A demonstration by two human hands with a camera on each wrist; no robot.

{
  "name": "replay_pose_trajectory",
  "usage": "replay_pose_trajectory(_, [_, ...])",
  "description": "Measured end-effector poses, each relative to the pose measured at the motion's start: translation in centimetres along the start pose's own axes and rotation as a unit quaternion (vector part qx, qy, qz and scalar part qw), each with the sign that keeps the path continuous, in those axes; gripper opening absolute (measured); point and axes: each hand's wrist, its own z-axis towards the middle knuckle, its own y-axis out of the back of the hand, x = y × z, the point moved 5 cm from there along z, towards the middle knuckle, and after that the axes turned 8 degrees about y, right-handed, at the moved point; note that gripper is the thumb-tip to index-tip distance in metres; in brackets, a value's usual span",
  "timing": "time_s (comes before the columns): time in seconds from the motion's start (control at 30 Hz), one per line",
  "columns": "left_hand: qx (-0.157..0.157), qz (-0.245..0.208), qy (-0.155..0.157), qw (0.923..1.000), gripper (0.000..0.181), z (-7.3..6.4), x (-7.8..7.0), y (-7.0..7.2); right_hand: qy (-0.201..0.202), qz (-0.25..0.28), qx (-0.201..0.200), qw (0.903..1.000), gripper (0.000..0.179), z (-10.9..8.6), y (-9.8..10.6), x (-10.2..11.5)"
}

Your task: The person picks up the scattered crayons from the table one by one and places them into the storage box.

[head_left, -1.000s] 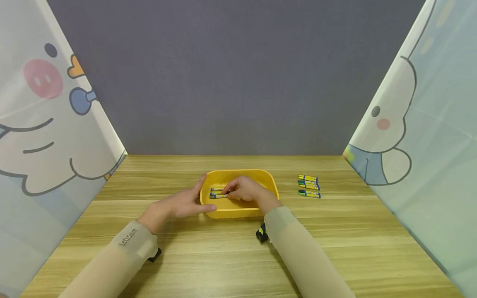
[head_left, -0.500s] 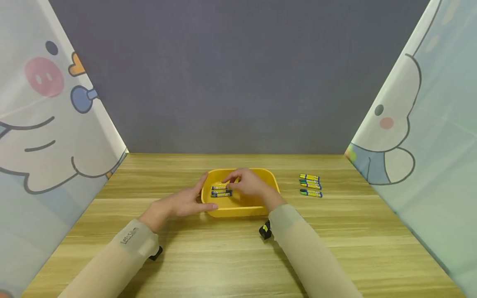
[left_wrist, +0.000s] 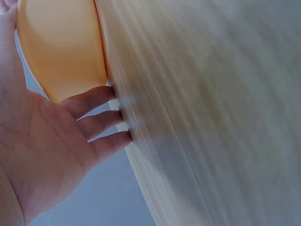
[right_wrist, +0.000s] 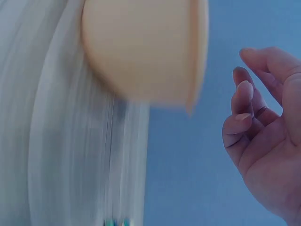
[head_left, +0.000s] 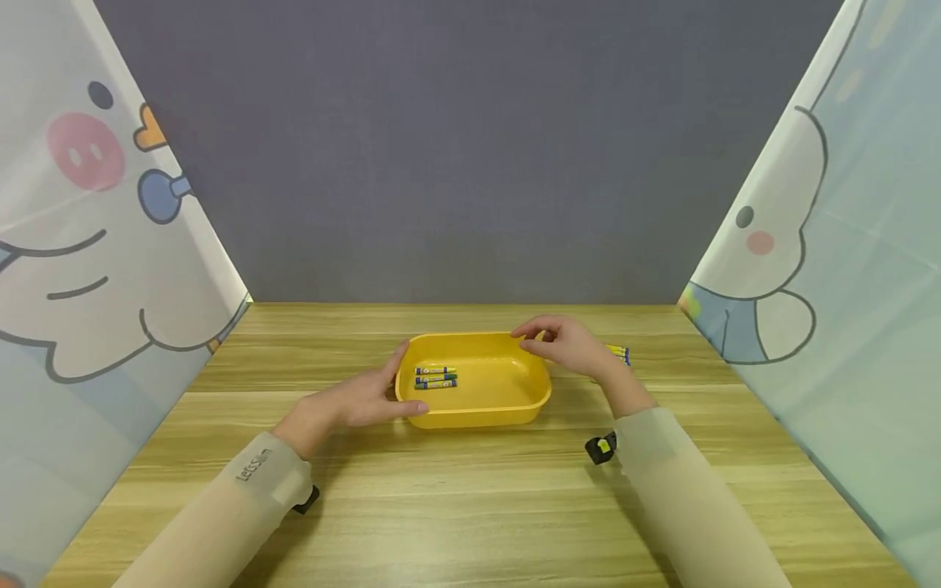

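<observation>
A yellow plastic tray [head_left: 478, 419] stands mid-table in the head view. Three crayons [head_left: 436, 378] with blue-and-yellow wrappers lie side by side at its left end. My left hand [head_left: 367, 398] rests against that end, thumb along the front rim; in the left wrist view its other fingers reach down to the tabletop, mostly straight. Above the tray's right rim hovers my right hand [head_left: 569, 343], its fingers loosely bent with nothing visible between them, as the right wrist view also shows. Behind the right wrist, more crayons [head_left: 619, 351] lie on the table, partly hidden.
The wood-grain table [head_left: 412, 506] carries everything. A dark grey panel [head_left: 470, 155] rises at its back edge. Cartoon-printed sheets stand on both sides, a left one [head_left: 95, 245] and a right one [head_left: 867, 286].
My right hand has let go of a crayon in the tray, lifted, and moved right past the right rim. Three crayons lie there in a row. My left hand and the tray stay put.
</observation>
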Motion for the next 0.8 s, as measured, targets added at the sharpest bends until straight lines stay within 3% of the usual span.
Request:
replay_pose_trajectory(0.23, [0.000,-0.001,-0.003,1.0000,0.126,0.0,0.1,0.0,-0.029,-0.027,-0.009,0.9992,0.028,-4.1,3.7,-4.7])
replay_pose_trajectory(0.4, [0.000,-0.008,-0.006,1.0000,0.125,-0.1,-0.1,0.0,-0.055,-0.060,0.021,0.9964,0.030,-7.1,5.3,-7.9])
replay_pose_trajectory(0.6, [0.000,-0.009,-0.003,1.0000,0.126,-0.2,-0.1,-0.1,-0.074,-0.090,0.045,0.9921,0.027,-10.1,6.9,-10.1])
replay_pose_trajectory(0.8, [0.001,-0.018,0.006,0.9998,0.127,-0.3,0.1,-0.1,-0.080,-0.109,0.051,0.9895,0.027,-11.3,7.6,-11.4])
